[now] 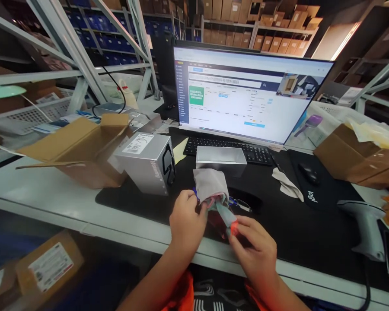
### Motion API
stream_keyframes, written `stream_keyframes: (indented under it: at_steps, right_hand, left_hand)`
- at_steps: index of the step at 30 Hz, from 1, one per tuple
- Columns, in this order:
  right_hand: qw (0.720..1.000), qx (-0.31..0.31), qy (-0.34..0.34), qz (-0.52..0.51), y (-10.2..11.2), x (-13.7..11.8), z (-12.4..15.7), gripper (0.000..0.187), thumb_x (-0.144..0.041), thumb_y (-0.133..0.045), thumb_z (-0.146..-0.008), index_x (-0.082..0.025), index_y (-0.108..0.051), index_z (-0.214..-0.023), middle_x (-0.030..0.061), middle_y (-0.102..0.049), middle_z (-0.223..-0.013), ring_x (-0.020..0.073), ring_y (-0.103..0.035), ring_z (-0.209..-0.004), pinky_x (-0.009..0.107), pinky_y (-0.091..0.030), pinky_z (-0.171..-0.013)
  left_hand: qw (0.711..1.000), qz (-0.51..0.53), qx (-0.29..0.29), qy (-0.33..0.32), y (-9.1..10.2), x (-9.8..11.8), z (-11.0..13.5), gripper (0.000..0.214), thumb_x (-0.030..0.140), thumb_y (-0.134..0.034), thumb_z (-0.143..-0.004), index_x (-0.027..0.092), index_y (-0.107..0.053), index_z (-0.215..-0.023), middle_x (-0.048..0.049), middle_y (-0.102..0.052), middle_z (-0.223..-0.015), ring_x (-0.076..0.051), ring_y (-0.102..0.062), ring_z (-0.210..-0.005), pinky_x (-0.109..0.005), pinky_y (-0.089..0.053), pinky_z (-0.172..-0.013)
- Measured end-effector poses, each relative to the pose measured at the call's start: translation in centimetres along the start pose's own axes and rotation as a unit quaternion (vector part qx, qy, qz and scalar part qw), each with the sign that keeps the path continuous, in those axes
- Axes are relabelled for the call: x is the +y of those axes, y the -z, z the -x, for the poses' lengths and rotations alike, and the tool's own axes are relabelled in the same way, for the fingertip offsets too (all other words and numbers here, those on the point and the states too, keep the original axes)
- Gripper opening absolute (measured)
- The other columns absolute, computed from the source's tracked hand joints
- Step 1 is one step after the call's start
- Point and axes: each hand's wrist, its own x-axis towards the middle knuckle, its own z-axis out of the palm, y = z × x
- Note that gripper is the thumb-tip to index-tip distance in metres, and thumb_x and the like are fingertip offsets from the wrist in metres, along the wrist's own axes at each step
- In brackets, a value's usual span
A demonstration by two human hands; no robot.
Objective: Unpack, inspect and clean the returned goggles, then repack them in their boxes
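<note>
My left hand [188, 220] is closed on the edge of a light grey cloth pouch [210, 183], its opening turned toward me. A pale bluish strip [226, 214] comes out of that opening, and my right hand [256, 244] pinches its lower end, where a red-orange glow shows. What lies inside the pouch is hidden. Just behind the pouch stands an open silver box tray [221, 156]. A blue cord with a clear loop [241, 204] shows beside the pouch. To the left stands a silver printed box [145, 166] with a white label on top.
An open cardboard carton [84, 151] is at the left. Behind are a keyboard [227, 149] and a monitor [246, 95]. Rightward lie a beige cloth [288, 185], a mouse [308, 172], a grey barcode scanner [365, 229] and another carton [359, 153]. A metal frame [74, 56] rises at left.
</note>
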Motion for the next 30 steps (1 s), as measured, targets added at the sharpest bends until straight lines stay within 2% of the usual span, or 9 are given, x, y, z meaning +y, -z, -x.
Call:
stream_keyframes:
  at_steps: [4,6,9,12,15,19,21,25,30]
  right_hand:
    - [0.993,-0.081,-0.048,-0.064,0.5,-0.2,-0.2,0.013,-0.013,-0.066,-0.088,-0.02,-0.076,-0.083,0.0071,-0.076,-0.096,0.0169,-0.074,-0.084,0.021,-0.06,-0.07]
    - [0.994,-0.074,-0.056,-0.055,0.7,-0.1,-0.2,0.014,-0.015,-0.064,-0.09,-0.02,-0.077,-0.09,0.0076,-0.076,-0.098,0.0176,-0.074,-0.087,0.023,-0.061,-0.074]
    - [0.999,-0.022,-0.041,-0.013,0.6,0.3,-0.3,0.019,-0.013,-0.062,-0.092,-0.02,-0.077,-0.099,0.0095,-0.075,-0.109,0.0201,-0.073,-0.098,0.029,-0.062,-0.085]
    - [0.999,0.014,0.007,0.034,0.5,0.4,-0.4,0.021,-0.009,-0.058,-0.092,-0.018,-0.075,-0.101,0.0133,-0.071,-0.12,0.0232,-0.07,-0.108,0.036,-0.061,-0.091]
    - [0.994,-0.001,0.058,0.097,0.4,-0.3,-0.7,0.022,-0.006,-0.057,-0.091,-0.016,-0.072,-0.104,0.0176,-0.065,-0.128,0.0268,-0.066,-0.116,0.041,-0.061,-0.093]
    - [0.983,0.002,0.134,0.123,0.3,-1.4,-1.2,0.025,0.0,-0.059,-0.087,-0.012,-0.068,-0.107,0.02,-0.062,-0.128,0.0289,-0.061,-0.122,0.047,-0.056,-0.103]
    - [0.983,0.009,0.152,0.107,0.2,-1.6,-1.3,0.029,0.002,-0.059,-0.085,-0.011,-0.066,-0.109,0.0197,-0.06,-0.128,0.0285,-0.06,-0.123,0.049,-0.054,-0.106]
    - [0.988,-0.002,0.134,0.075,0.2,-1.6,-1.1,0.03,0.004,-0.059,-0.085,-0.011,-0.065,-0.111,0.0198,-0.056,-0.132,0.0285,-0.056,-0.126,0.052,-0.052,-0.109]
    - [0.987,-0.005,0.133,0.091,1.1,-1.8,-1.1,0.032,0.004,-0.057,-0.086,-0.011,-0.064,-0.113,0.019,-0.056,-0.131,0.0271,-0.056,-0.127,0.057,-0.047,-0.113]
  left_hand:
    - [0.991,0.097,-0.035,-0.086,0.1,0.0,0.3,0.018,0.018,-0.048,-0.096,0.019,-0.051,-0.078,-0.0052,-0.057,-0.095,-0.016,-0.059,-0.081,-0.028,-0.048,-0.071]
    - [0.982,0.119,-0.067,-0.132,0.2,0.1,0.7,0.02,0.015,-0.046,-0.096,0.02,-0.049,-0.077,-0.0033,-0.054,-0.09,-0.014,-0.057,-0.074,-0.025,-0.047,-0.066]
    - [0.971,0.131,-0.091,-0.177,0.3,0.1,1.4,0.024,0.015,-0.045,-0.097,0.02,-0.048,-0.073,-0.0007,-0.049,-0.08,-0.012,-0.053,-0.065,-0.024,-0.044,-0.059]
    - [0.979,0.104,-0.028,-0.174,0.6,-0.1,1.9,0.025,0.014,-0.042,-0.099,0.02,-0.051,-0.076,-0.0014,-0.052,-0.08,-0.013,-0.055,-0.067,-0.024,-0.045,-0.061]
    - [0.984,0.058,0.04,-0.162,1.7,-0.4,2.0,0.021,0.013,-0.041,-0.099,0.019,-0.057,-0.086,-0.0041,-0.06,-0.086,-0.016,-0.06,-0.076,-0.026,-0.046,-0.066]
    - [0.984,-0.007,0.046,-0.172,4.5,-0.3,0.7,0.021,0.015,-0.043,-0.099,0.018,-0.059,-0.085,-0.0052,-0.064,-0.086,-0.017,-0.062,-0.076,-0.028,-0.045,-0.065]
    - [0.971,-0.049,0.044,-0.229,6.1,-0.1,-0.5,0.025,0.015,-0.044,-0.097,0.019,-0.055,-0.075,-0.0048,-0.063,-0.079,-0.016,-0.06,-0.068,-0.029,-0.042,-0.059]
    - [0.92,-0.115,0.025,-0.375,8.4,0.6,-3.2,0.03,0.014,-0.045,-0.092,0.022,-0.048,-0.063,-0.0038,-0.061,-0.069,-0.016,-0.051,-0.055,-0.033,-0.037,-0.05]
    - [0.867,-0.133,-0.005,-0.48,9.4,2.6,-5.6,0.034,0.016,-0.045,-0.093,0.023,-0.052,-0.061,-0.0027,-0.06,-0.067,-0.016,-0.052,-0.057,-0.034,-0.035,-0.05]
